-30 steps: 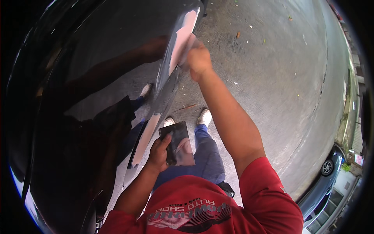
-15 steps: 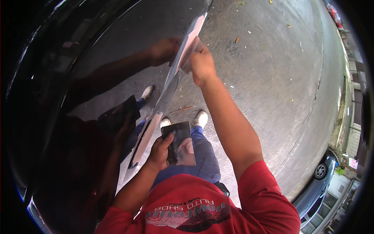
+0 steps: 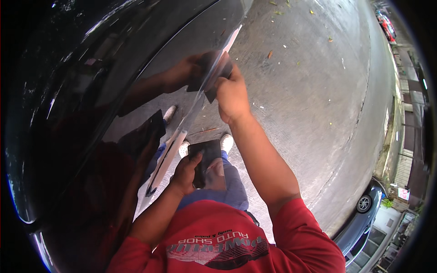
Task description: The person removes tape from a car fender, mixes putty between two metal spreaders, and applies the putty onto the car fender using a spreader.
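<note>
My left hand (image 3: 184, 175) grips a flat, dark rectangular board (image 3: 209, 150) in front of my legs, thumb on top. A pinkish smear (image 3: 215, 169) lies on its face. Higher up, the fingers of my right hand (image 3: 232, 98) are closed on a thin dark spreader (image 3: 223, 68), which is against the edge of a glossy black car panel (image 3: 150, 36). Along that edge run pale pinkish patches (image 3: 233, 38), with another pale strip (image 3: 170, 157) lower down. The panel mirrors my arms and the board. My right fingertips are partly hidden behind the spreader and hand.
Grey concrete ground (image 3: 300, 100) with scattered leaves and bits stretches to the right. A grey-blue car (image 3: 364, 214) is parked at the lower right, and a red vehicle (image 3: 386, 27) at the far upper right. My light shoes (image 3: 226, 143) stand beside the panel.
My right hand has come slightly down and nearer along the panel edge, with the spreader now turned and less blurred. The left hand still holds the board. The whole view has shifted a little.
</note>
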The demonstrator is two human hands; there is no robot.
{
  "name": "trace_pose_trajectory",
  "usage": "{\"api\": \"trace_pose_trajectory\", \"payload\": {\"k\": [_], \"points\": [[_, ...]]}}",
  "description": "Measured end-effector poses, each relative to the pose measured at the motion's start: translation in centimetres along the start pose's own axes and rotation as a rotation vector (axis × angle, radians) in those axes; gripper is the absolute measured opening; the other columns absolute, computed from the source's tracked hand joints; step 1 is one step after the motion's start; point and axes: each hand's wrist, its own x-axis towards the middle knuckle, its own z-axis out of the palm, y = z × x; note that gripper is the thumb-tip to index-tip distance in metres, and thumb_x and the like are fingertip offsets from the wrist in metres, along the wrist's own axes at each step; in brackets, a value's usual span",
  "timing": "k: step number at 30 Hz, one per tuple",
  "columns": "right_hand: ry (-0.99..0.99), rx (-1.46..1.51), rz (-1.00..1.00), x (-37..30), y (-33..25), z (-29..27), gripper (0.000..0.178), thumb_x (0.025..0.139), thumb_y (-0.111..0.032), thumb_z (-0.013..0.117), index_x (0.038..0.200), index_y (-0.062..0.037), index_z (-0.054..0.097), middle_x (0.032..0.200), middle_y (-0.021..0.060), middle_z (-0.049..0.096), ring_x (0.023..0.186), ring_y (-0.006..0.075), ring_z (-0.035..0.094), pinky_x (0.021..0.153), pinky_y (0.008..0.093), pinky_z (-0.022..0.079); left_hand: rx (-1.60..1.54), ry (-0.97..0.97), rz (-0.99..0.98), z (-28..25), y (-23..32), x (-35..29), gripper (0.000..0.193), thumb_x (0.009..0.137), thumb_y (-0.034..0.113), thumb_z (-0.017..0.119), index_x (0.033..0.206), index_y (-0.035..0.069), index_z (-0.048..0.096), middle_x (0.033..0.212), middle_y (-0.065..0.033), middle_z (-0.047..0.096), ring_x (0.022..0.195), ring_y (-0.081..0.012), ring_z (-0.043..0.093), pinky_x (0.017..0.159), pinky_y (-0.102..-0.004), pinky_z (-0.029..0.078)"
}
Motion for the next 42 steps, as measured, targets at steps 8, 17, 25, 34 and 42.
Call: {"api": "trace_pose_trajectory", "payload": {"k": [8, 17, 25, 34, 42], "points": [[0.003, -0.01, 0.06, -6.0, -4.9, 0.2, 0.056, 0.089, 0.008, 0.049, 0.144, 0.0059, 0.059, 0.127, 0.0139, 0.071, 0.115, 0.0224, 0.066, 0.106, 0.0324, 0.049, 0.045, 0.026, 0.068, 1.3, 0.5, 0.8, 0.047, 0.11, 0.036, 0.069, 0.145, 0.005, 0.064, 0.13, -0.0116, 0.076, 0.115, -0.0245, 0.076, 0.102, -0.0431, 0.062], [0.014, -0.823, -0.529, -18.6, -8.3, -14.2, 0.069, 0.087, 0.009, 0.054, 0.156, 0.0043, 0.052, 0.146, 0.0267, 0.063, 0.134, 0.0386, 0.065, 0.116, 0.0435, 0.05, 0.106, -0.02, 0.092, 6.6, 1.1, 4.2, 0.046, 0.114, 0.04, 0.062, 0.142, 0.005, 0.065, 0.132, -0.0113, 0.074, 0.118, -0.0258, 0.074, 0.107, -0.0435, 0.059], [-0.315, -0.896, -0.814, -23.8, -3.5, -17.7, 0.063, 0.081, -0.01, 0.081, 0.142, -0.0105, 0.068, 0.154, 0.0264, 0.058, 0.144, 0.0499, 0.056, 0.123, 0.0701, 0.04, -0.012, -0.21, 0.066, 12.3, 0.1, 6.9, 0.049, 0.115, 0.046, 0.058, 0.143, 0.006, 0.065, 0.131, -0.0115, 0.075, 0.121, -0.026, 0.073, 0.108, -0.044, 0.059], [-0.206, -1.266, -0.539, -21.5, -1.1, -24.4, 0.066, 0.077, -0.003, 0.076, 0.143, -0.0104, 0.068, 0.153, 0.0202, 0.058, 0.144, 0.0453, 0.056, 0.123, 0.0671, 0.042, 0.002, -0.299, -0.069, 12.8, 1.2, 7.8, 0.047, 0.115, 0.044, 0.059, 0.142, 0.007, 0.065, 0.131, -0.0101, 0.074, 0.118, -0.0246, 0.073, 0.106, -0.0451, 0.058], [-0.41, -1.529, -0.815, -17.8, -7.8, -21.5, 0.049, 0.092, -0.024, 0.063, 0.139, -0.0118, 0.07, 0.144, 0.0118, 0.063, 0.138, 0.0338, 0.06, 0.121, 0.062, 0.044, 0.472, 0.083, 0.182, 15.1, 0.9, 7.5, 0.039, 0.116, 0.029, 0.061, 0.143, 0.001, 0.064, 0.131, -0.011, 0.074, 0.117, -0.0227, 0.073, 0.102, -0.0405, 0.061]]}}
